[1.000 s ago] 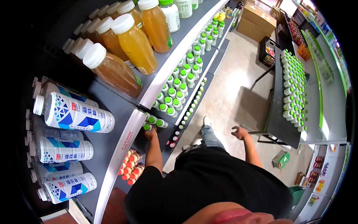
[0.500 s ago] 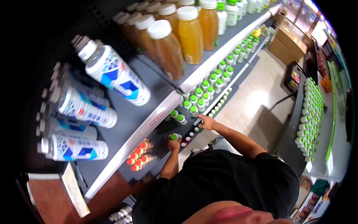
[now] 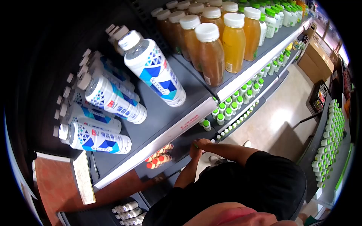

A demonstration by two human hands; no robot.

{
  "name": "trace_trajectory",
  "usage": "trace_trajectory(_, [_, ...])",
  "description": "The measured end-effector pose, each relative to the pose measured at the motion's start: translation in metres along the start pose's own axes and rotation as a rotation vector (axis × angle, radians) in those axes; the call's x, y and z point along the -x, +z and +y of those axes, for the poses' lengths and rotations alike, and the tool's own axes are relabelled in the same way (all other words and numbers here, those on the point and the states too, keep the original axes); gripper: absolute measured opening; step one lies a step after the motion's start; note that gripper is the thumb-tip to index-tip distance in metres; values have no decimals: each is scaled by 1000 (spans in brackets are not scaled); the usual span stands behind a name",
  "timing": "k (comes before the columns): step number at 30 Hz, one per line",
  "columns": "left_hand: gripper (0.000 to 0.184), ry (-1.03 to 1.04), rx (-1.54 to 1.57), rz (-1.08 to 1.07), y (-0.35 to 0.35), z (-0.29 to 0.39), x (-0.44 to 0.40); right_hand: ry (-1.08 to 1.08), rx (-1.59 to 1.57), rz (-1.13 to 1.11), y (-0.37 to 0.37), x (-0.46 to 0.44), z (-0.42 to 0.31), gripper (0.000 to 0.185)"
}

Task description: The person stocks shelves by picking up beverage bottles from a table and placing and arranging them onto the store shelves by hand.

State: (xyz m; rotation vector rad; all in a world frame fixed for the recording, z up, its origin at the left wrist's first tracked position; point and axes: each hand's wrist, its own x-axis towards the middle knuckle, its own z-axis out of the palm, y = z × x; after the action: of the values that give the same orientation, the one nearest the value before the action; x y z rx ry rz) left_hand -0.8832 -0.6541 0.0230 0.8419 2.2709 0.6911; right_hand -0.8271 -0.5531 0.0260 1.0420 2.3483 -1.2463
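My left hand (image 3: 195,151) is closed in front of the lower shelf, around a small green-capped bottle that the fingers almost wholly cover. Right against it is my right hand (image 3: 203,144), its fingers curled over the top of the same bottle; their exact grip is hidden. Just beyond the hands, a white bottle with a green cap (image 3: 206,125) stands on the lower shelf. Rows of similar green-capped bottles (image 3: 228,112) continue to the right of it. Red-capped bottles (image 3: 160,159) stand to the left of my hands.
Above, the upper shelf's edge (image 3: 158,141) juts out, bearing white-and-blue bottles (image 3: 162,77) and amber drink bottles (image 3: 211,58). Another shelf of green-capped bottles (image 3: 329,139) stands at the right. A cardboard box (image 3: 316,58) and a black crate (image 3: 319,96) are farther along the aisle.
My right hand has drawn back from the green-capped rows to meet my left hand at the bottle. The camera view has shifted, so the shelves appear farther right.
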Motion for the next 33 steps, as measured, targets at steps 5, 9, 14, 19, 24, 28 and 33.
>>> trace_trajectory(5, [60,332,-97,-82,31,-28,-12,-163,98,112,-23,55,32,43])
trace_trajectory(9, [63,499,-194,-622,61,-15,-6,-247,-30,110,7,81,131,50])
trace_trajectory(14, [53,647,-338,-1021,133,47,22,74,-401,97,15,186,211,61])
trace_trajectory(19, [60,693,-382,-1430,189,148,39,180,-522,264,23,231,300,71])
trace_trajectory(24, [56,461,-349,-1694,251,231,52,358,-576,182,-33,276,354,70])
trace_trajectory(28, [60,619,-496,-1759,348,260,59,446,-645,288,-51,343,402,74])
trace_trajectory(33, [63,852,-697,-1847,443,323,97,441,-1379,472,-37,413,453,73])
